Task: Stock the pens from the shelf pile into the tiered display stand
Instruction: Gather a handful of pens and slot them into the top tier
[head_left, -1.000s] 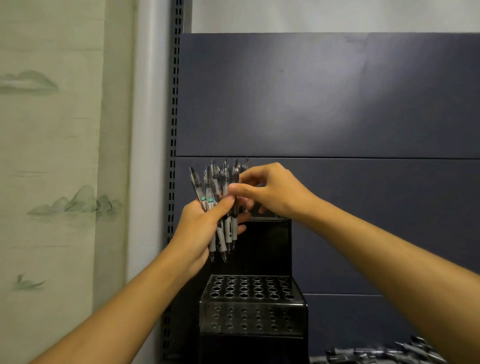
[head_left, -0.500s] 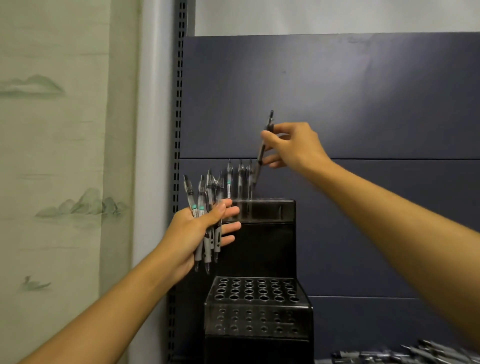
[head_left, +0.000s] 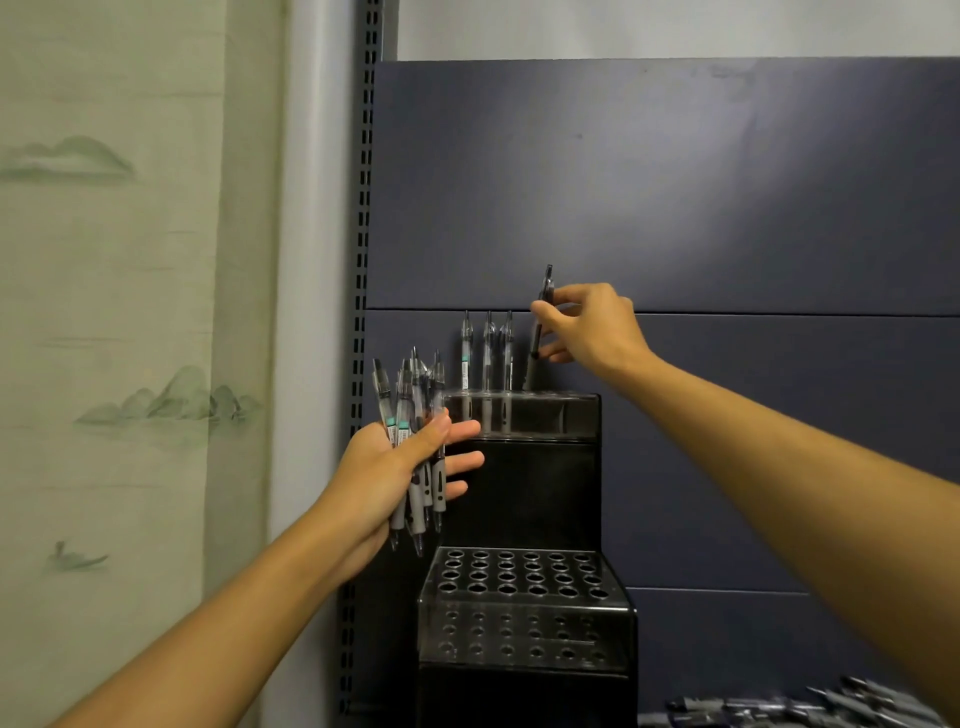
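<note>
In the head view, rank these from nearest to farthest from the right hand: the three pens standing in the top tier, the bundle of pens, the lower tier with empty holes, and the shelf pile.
From the right hand:
1. Three standing pens, just to its left.
2. Bundle of pens, lower left, held by the left hand.
3. Lower tier, below.
4. Shelf pile, bottom right.

Three pens (head_left: 487, 358) were seen standing in the top tier; one pen (head_left: 538, 332) was held above it.

One head-worn view faces forward, close to the tiered display stand (head_left: 524, 597) against the shelf back panel (head_left: 675, 197); the lower right corner is perhaps too dim to read.
</note>
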